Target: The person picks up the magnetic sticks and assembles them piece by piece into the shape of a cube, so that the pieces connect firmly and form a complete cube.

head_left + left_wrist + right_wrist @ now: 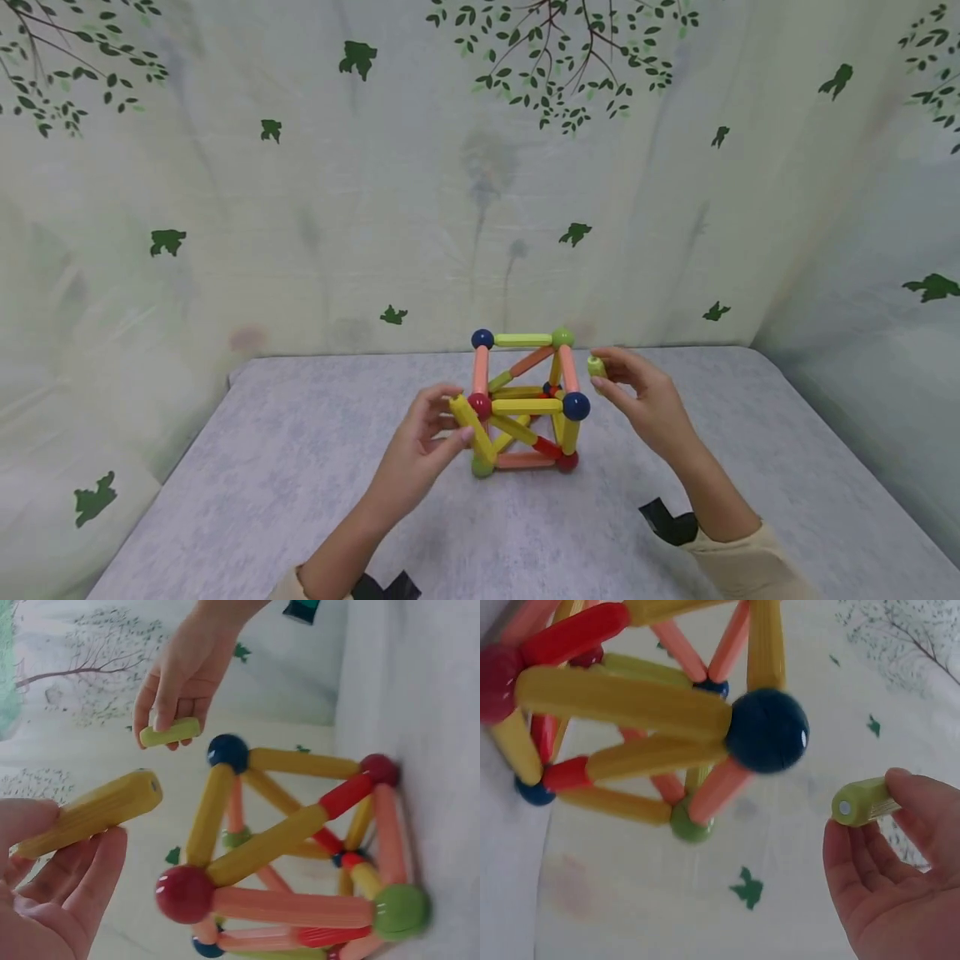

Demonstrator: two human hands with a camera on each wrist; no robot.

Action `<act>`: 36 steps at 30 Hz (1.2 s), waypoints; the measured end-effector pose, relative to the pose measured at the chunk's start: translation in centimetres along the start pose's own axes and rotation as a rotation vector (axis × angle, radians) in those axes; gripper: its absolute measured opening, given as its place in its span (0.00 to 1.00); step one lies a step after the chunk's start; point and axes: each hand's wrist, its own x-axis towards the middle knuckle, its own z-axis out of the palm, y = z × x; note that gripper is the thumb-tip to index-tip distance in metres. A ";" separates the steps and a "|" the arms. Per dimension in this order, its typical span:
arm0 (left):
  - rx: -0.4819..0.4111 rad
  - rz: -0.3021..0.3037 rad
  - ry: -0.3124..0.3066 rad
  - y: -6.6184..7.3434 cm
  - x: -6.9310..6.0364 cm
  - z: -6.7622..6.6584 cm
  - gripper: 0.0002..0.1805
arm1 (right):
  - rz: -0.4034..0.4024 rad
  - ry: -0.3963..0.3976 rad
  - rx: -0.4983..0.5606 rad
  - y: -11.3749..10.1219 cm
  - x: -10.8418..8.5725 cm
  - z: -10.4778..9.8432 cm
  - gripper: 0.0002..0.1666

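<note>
A frame of magnetic rods and balls (pixel 527 407) stands on the table, its yellow, red, pink and green rods joined by blue, red and green balls. At its left side my left hand (pixel 420 446) pinches a yellow magnetic rod (pixel 101 810) between thumb and fingers; the left wrist view shows this rod apart from the frame. To the right of the frame, my right hand (pixel 645 400) pinches a short light-green magnetic rod (pixel 864 802). One round end with a pale magnet faces the frame's blue ball (pixel 767 730), with a gap between them.
The grey table (pixel 300 500) extends around the frame on all sides. Behind it hangs a pale cloth backdrop (pixel 360 208) printed with leaves and branches. Black straps (pixel 667 522) are at both wrists.
</note>
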 end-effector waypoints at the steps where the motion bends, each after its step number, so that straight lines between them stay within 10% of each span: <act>1: -0.016 0.028 0.034 0.2 0.5 -0.2 0.24 | -0.016 -0.015 0.016 -0.2 0.3 0.4 0.20; 12: -0.149 0.213 0.127 0.7 5.8 0.7 0.24 | -0.083 -0.118 -0.019 -0.4 1.6 2.9 0.24; 26: -0.164 0.197 0.075 2.4 7.5 3.4 0.24 | -0.124 -0.167 -0.054 -1.1 2.1 3.9 0.22; 36: 0.107 0.208 0.169 -0.3 9.3 1.2 0.20 | -0.010 -0.244 0.098 -1.1 4.7 4.7 0.23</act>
